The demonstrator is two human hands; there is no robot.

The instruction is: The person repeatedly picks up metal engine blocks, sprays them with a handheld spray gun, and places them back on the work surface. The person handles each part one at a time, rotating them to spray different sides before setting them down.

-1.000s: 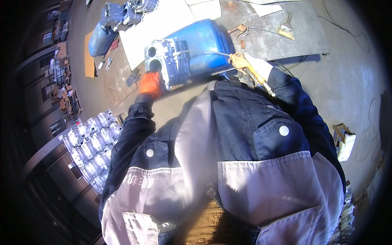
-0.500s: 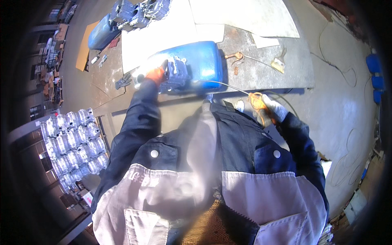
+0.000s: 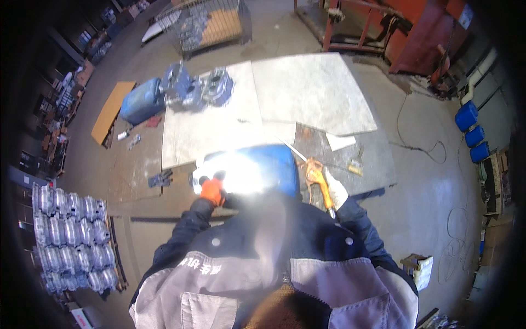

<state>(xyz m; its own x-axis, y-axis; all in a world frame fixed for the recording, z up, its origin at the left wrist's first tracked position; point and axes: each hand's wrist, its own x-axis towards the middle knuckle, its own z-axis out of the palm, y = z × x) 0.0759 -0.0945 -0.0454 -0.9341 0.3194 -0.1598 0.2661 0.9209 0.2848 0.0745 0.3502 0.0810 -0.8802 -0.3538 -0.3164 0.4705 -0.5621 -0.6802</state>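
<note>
My left hand (image 3: pixel 212 192), in an orange glove with dark fingertips, is closed at the left end of a blue plastic drum (image 3: pixel 285 167) on the table's near edge. A metal casting on the drum is under its fingers, mostly washed out by strong glare. My right hand (image 3: pixel 336 190), in a pale glove, wraps round the handle of an orange air blow gun (image 3: pixel 314 171). The gun's long thin nozzle points up and left, past the drum's far right corner. A hose fitting hangs from the handle's lower end.
Several metal castings (image 3: pixel 216 86) stand at the far left beside a blue jerrycan (image 3: pixel 141 103). A dark glove (image 3: pixel 160 179) and a brush (image 3: pixel 356 164) lie on the table. Stacked silver castings (image 3: pixel 74 236) are at left; a wire cage (image 3: pixel 249 24) stands beyond; hoses cross the right floor.
The view has tilted up, showing more of the far floor. The blow gun has turned, its nozzle now away from the casting and pointing up-left. Glare now covers the casting.
</note>
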